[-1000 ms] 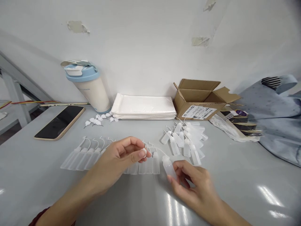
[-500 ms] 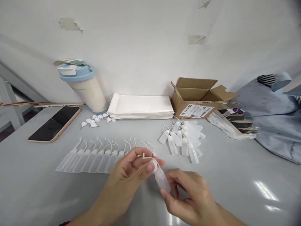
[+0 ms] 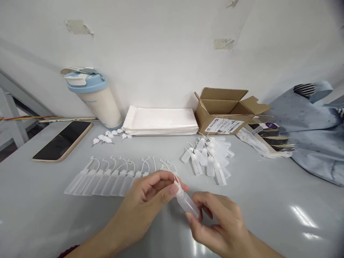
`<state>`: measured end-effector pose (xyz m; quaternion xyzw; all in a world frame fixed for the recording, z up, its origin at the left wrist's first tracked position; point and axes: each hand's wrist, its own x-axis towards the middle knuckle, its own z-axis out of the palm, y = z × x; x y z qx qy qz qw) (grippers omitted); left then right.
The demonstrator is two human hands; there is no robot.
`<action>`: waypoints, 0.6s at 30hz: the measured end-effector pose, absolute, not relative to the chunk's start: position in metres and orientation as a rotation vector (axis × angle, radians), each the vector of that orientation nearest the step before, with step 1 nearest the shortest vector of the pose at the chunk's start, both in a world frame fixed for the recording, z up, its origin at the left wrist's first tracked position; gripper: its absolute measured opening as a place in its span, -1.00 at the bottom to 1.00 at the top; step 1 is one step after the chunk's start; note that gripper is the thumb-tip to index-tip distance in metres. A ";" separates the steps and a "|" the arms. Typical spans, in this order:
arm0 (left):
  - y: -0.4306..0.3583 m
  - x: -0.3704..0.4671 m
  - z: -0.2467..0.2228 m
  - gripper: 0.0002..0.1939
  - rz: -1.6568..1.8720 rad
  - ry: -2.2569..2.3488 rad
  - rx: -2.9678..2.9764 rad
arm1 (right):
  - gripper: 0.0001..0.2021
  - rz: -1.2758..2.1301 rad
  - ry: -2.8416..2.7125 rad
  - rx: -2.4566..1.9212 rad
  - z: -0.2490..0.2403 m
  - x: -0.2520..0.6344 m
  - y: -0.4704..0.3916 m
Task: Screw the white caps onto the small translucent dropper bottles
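Observation:
A small translucent squeeze bottle (image 3: 188,204) is held tilted between my two hands, just above the table. My left hand (image 3: 153,200) pinches its white cap end between thumb and fingers, and a thin stem sticks up there. Round the lower end of the bottle, my right hand (image 3: 219,222) has its thumb and fingers closed. Left of my hands lies a row of similar bottles (image 3: 107,182) with thin curved cap straps; the row's right end is partly hidden behind my left hand. A loose pile of more bottles (image 3: 211,159) lies beyond my right hand.
Several small white needle tips (image 3: 106,139) lie near a tumbler (image 3: 99,102) and a phone (image 3: 63,141). A stack of white padded envelopes (image 3: 161,122) and an open cardboard box (image 3: 223,114) stand against the wall. Blue cloth (image 3: 317,132) hangs over the right edge.
The bottle has turned in my hands: its curved strap no longer arcs over my left fingers, and its body points further to the lower right. Both hands keep their hold.

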<state>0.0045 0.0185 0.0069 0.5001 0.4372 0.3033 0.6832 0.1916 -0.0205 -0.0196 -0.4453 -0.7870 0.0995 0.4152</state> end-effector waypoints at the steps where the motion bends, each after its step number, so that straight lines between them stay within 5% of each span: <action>1: 0.020 0.003 0.006 -0.82 0.673 0.982 1.155 | -0.92 0.223 -1.975 -1.124 -0.020 0.192 -0.020; 18: 0.029 -0.005 0.006 -0.92 0.625 0.913 1.037 | -0.95 0.131 -2.020 -1.026 -0.022 0.197 -0.021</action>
